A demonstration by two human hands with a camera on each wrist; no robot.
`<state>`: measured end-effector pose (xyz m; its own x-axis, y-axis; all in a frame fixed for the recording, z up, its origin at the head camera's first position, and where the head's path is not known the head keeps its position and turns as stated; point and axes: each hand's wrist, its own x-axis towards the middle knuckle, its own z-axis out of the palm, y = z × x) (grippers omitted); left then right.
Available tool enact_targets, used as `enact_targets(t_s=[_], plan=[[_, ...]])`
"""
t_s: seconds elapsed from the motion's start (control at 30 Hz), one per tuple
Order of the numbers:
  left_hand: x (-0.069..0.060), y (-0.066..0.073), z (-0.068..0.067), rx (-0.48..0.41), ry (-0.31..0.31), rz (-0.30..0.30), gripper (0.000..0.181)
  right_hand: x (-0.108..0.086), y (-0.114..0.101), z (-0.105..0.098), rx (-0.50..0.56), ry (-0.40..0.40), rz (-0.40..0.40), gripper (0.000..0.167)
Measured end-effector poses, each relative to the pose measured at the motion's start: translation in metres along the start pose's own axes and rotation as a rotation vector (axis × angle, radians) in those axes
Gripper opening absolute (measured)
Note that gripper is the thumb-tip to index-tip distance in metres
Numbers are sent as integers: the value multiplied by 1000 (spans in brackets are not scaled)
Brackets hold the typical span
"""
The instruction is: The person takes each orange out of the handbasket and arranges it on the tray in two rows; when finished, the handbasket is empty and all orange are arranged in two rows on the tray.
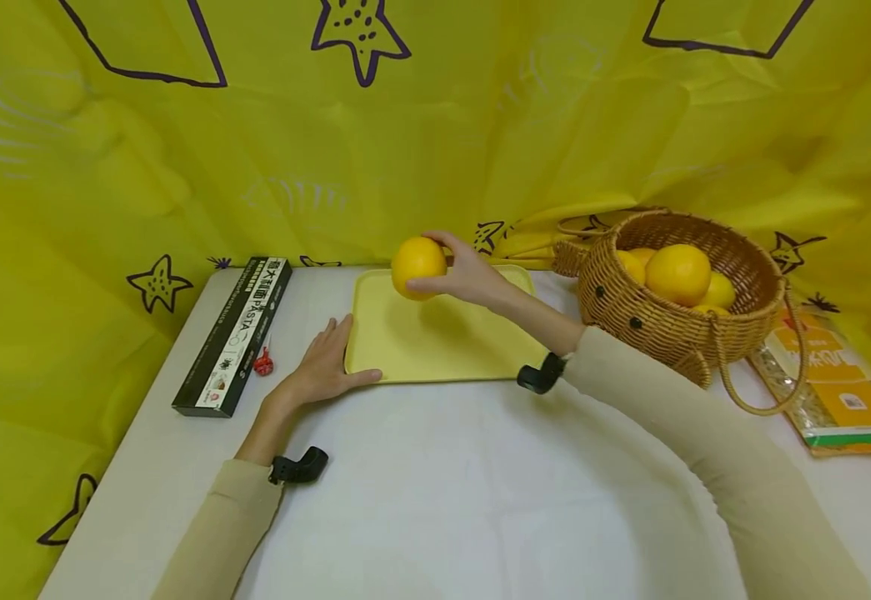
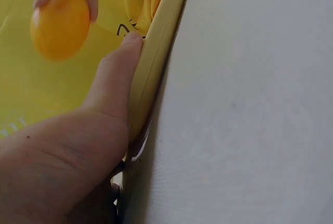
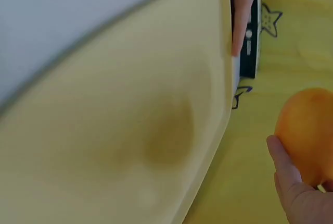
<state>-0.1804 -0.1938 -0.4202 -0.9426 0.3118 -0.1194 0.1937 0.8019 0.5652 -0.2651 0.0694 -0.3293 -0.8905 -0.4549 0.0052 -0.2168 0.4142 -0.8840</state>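
An orange (image 1: 417, 267) is gripped by my right hand (image 1: 467, 273), held in the air over the left half of a yellow tray (image 1: 473, 333). In the right wrist view the same orange (image 3: 307, 133) rests against the fingers, and its shadow falls on the tray (image 3: 104, 104). At the tray's left front corner lies my left hand (image 1: 327, 364), thumb along the front rim and fingers along the left side. The left wrist view shows that thumb touching the rim (image 2: 151, 73). More oranges (image 1: 678, 274) sit in a wicker basket (image 1: 653, 325) at the right.
Left of the tray lies a black pasta box (image 1: 234, 337), with a small red-wrapped item (image 1: 263, 362) beside it. A clear and orange food packet (image 1: 836, 375) lies partly behind the basket. Yellow patterned cloth (image 1: 435, 150) hangs along the table's back; the table (image 1: 420, 483) is white.
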Motion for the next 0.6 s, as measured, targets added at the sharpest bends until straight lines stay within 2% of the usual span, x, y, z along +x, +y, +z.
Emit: enact_targets(t_s=[0.13,0.27,0.43,0.6], plan=[[0,-2,-1,14,6,-7,111,39,3,20,-22,-74,-60,82],[1,-1,0,16,13,7,110,64,8,35,-54,-129,-61,81],[1,1,3,16,13,1,111,80,18,47,-59,-138,-5,81],[2,0,3,20,24,6,110,87,22,52,-74,-121,38,83]])
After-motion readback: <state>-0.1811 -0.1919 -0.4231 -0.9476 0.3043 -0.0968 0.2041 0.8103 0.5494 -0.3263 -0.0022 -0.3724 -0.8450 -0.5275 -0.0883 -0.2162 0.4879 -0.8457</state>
